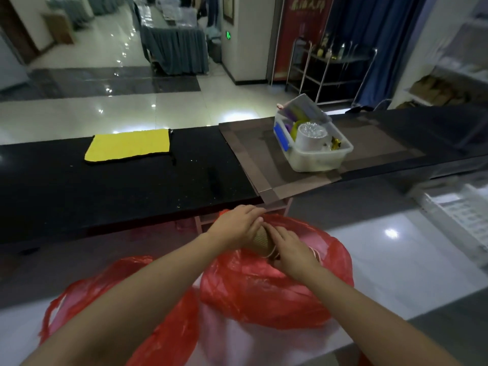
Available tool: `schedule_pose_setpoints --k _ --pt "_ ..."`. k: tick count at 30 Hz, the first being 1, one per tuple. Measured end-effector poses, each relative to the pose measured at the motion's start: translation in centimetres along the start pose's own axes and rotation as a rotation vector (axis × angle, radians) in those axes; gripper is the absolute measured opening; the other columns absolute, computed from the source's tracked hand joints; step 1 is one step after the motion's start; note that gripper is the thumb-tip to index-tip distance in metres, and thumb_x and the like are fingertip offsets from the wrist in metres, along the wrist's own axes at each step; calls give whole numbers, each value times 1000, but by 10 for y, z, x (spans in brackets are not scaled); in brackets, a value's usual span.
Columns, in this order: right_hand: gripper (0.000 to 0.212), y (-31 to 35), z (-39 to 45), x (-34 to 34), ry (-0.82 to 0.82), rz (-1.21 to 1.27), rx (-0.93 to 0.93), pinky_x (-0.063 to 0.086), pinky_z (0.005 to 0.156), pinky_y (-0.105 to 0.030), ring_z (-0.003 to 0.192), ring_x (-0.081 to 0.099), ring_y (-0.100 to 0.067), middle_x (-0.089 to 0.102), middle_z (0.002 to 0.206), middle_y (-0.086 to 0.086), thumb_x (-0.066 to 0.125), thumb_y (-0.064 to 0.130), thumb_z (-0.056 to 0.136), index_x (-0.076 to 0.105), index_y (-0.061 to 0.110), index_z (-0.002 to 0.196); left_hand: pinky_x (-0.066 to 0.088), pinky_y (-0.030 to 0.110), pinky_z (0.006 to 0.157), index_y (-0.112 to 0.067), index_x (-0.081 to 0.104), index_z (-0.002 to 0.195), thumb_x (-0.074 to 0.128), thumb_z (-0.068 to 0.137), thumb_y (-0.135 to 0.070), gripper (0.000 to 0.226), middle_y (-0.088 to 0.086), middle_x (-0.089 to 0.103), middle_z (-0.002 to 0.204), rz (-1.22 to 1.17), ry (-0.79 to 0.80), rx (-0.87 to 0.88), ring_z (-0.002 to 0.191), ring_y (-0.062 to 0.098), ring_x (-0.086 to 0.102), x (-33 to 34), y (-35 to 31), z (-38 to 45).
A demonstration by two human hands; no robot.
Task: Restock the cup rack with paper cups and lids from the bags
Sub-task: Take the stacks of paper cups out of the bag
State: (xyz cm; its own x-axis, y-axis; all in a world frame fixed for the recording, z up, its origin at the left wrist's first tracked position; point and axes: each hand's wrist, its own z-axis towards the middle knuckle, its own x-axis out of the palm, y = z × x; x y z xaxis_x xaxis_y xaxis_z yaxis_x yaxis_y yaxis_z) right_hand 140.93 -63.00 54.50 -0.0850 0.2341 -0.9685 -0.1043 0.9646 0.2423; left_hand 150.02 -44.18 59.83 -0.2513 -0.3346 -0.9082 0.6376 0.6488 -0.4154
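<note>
Centre frame, both hands grip a stack of brown ribbed paper cups (260,240) over the open red plastic bag (264,291), left hand (237,225) wrapping it, right hand (287,249) pinching the rim, where too hard a squeeze could crush it.

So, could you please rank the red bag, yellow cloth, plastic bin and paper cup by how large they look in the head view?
1. Red bag, though nearest the camera
2. Yellow cloth
3. Plastic bin, close to the cloth
4. Paper cup, mostly covered by both hands
</note>
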Motion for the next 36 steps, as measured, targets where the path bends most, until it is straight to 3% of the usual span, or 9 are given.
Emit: schedule_pose_setpoints --k 4,8,12,18,25,28,29,32,36 --pt "103 8 -1 -19 -115 117 -71 49 94 -33 128 42 -17 36 148 10 78 36 83 7 35 158 40 36 111 -24 35 155 41 107 -40 51 -1 42 154 -22 -190 -21 139 18 40 -13 -14 -32" --pt "104 21 1 -31 -210 229 -198 48 87 -29 128 44 -13 37 148 11 80 26 83 9 38 158 44 38 108 -28 14 160 43 102 -51 68 -6 19 164 -83 -375 -95 143 19 37 -14 -26 -75" --pt "106 46 -3 -36 -242 387 -307 49 98 -35 132 43 -11 41 148 9 84 31 78 13 39 157 48 48 104 -29 19 159 45 100 -51 69 -9 23 163 -137 -527 -260 143 15 38 -4 -36 -123" --pt "102 103 -15 -29 -200 496 -483 50 102 -44 132 49 -17 46 149 5 86 36 76 23 33 155 41 37 111 -26 4 162 49 100 -47 79 2 22 165 -100 -624 -535 145 18 36 3 -52 -208" --pt "99 212 -40 -27 -89 636 -705 45 107 -30 131 50 -9 48 147 4 88 32 75 30 25 155 42 37 110 -23 35 154 50 103 -35 55 4 46 151 52 -689 -821 133 22 47 -9 -54 -328" --pt "97 266 -59 -24 -3 719 -751 40 102 -11 124 51 2 52 140 7 89 28 74 32 25 154 45 36 104 -21 46 147 49 103 -33 45 3 53 143 92 -707 -927 127 23 52 -11 -53 -385" --pt "95 287 -69 -22 29 749 -781 40 102 -12 122 51 4 53 138 10 88 27 75 34 26 153 45 36 103 -20 51 144 49 103 -32 42 2 55 141 103 -718 -961 126 23 53 -11 -54 -408" --pt "96 346 -102 -5 116 763 -858 49 103 -33 125 54 -5 54 139 11 88 27 74 32 35 151 42 33 106 -20 58 137 46 105 -31 36 -2 57 140 130 -757 -1078 127 18 52 -7 -60 -480" --pt "91 426 -155 27 224 747 -954 50 103 -40 124 53 -7 53 138 11 88 25 73 33 45 143 42 32 104 -19 58 136 41 107 -30 36 -1 55 142 168 -687 -1191 126 19 52 5 -67 -586"
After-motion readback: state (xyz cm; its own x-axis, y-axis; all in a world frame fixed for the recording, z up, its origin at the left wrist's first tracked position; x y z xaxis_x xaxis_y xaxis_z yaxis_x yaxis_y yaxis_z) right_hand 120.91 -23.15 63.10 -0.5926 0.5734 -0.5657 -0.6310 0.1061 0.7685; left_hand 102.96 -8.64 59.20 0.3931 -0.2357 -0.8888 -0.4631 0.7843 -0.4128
